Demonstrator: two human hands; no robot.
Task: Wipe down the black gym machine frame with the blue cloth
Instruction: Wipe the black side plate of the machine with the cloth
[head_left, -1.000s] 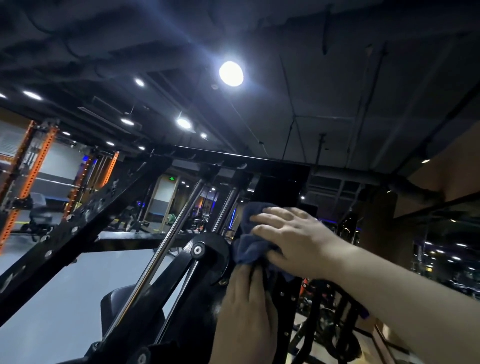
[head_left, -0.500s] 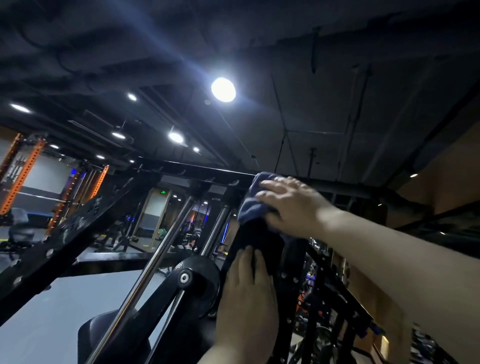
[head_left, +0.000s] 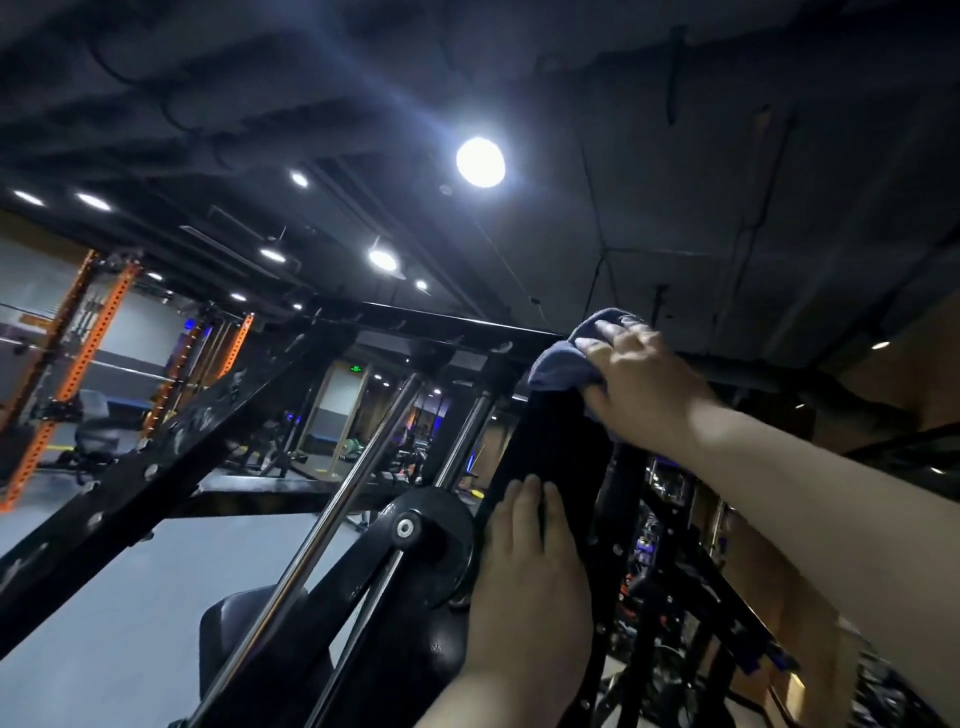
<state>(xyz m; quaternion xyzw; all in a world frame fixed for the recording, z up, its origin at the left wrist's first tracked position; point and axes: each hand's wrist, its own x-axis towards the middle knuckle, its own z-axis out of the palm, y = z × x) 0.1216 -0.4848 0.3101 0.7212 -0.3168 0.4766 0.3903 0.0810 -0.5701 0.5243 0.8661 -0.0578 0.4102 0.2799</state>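
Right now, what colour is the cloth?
Dusky blue cloth, best seen in the head view.

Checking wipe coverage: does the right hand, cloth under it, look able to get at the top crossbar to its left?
Probably yes. The right hand presses the blue cloth at the top of the upright, where the top crossbar joins; nothing shows in the way along it. The left hand rests lower.
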